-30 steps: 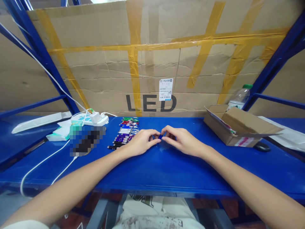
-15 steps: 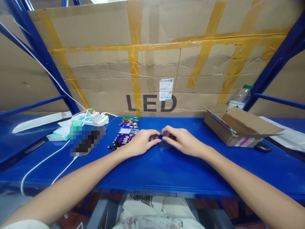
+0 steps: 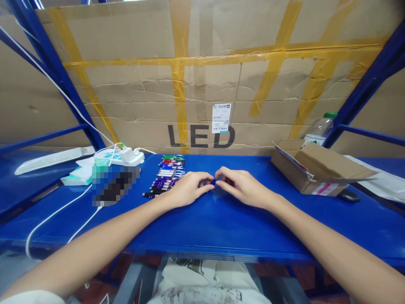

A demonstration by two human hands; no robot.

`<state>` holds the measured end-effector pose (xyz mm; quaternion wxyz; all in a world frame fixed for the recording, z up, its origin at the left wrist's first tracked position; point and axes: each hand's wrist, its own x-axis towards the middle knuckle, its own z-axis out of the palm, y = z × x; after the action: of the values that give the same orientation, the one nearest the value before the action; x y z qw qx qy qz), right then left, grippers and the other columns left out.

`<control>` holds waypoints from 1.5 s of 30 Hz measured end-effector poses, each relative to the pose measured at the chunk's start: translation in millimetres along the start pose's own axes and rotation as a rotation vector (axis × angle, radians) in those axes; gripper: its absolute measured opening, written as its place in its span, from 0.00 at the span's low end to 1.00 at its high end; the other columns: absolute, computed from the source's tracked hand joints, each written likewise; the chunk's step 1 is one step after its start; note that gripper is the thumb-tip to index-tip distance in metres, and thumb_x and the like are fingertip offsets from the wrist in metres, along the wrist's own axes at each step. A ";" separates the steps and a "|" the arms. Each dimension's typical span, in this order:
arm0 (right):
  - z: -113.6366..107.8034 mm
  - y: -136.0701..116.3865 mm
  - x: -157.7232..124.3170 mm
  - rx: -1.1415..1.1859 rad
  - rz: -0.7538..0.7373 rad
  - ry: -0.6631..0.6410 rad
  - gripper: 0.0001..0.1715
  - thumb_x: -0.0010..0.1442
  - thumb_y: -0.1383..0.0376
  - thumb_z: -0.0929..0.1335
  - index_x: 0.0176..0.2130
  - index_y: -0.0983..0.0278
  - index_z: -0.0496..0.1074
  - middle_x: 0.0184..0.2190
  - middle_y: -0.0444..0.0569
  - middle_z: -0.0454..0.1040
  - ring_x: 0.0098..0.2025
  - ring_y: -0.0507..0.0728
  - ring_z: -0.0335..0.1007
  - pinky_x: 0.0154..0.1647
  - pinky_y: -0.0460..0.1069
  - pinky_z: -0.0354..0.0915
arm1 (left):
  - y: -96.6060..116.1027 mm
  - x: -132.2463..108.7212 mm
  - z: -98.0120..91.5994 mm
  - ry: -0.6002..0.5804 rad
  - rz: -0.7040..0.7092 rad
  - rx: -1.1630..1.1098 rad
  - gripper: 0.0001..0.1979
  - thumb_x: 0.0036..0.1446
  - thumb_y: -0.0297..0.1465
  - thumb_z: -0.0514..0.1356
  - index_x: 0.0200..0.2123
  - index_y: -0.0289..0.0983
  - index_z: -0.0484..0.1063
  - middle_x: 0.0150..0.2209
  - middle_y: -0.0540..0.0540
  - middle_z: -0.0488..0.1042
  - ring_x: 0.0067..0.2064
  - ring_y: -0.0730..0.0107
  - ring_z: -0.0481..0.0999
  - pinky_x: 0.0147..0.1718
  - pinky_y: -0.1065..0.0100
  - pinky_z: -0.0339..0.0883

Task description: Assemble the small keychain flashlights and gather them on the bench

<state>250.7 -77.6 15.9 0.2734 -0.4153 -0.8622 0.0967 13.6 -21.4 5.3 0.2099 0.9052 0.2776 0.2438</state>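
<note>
Both my hands rest on the blue shelf top [image 3: 221, 223], fingertips meeting at its middle. My left hand [image 3: 187, 188] and my right hand [image 3: 241, 185] pinch a small blue object [image 3: 212, 182] between them; most of it is hidden by my fingers. Just left of my left hand lies a row of several small keychain flashlights [image 3: 166, 175] in green, red, blue, purple and black, laid side by side.
An open cardboard box [image 3: 316, 169] sits at the right, with a plastic bottle [image 3: 319, 128] behind it and a dark object [image 3: 347, 195] beside it. A white power strip [image 3: 119, 157] with cables, tissue packs [image 3: 79, 176] and a blurred item [image 3: 112, 185] lie at the left. A taped "LED" carton [image 3: 202, 84] walls the back.
</note>
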 end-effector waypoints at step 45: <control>12.6 30.0 0.5 -0.516 0.481 -0.117 0.32 0.75 0.58 0.63 0.70 0.72 0.62 0.64 0.69 0.71 0.63 0.75 0.69 0.59 0.64 0.68 | -2.4 0.4 0.8 0.045 -0.050 0.049 0.13 0.70 0.37 0.65 0.54 0.39 0.80 0.40 0.47 0.84 0.38 0.63 0.80 0.39 0.66 0.69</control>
<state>263.4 -57.4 -6.2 0.0791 -0.6557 -0.7498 -0.0393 13.3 -19.6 3.5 0.1874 0.8972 0.3107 0.2519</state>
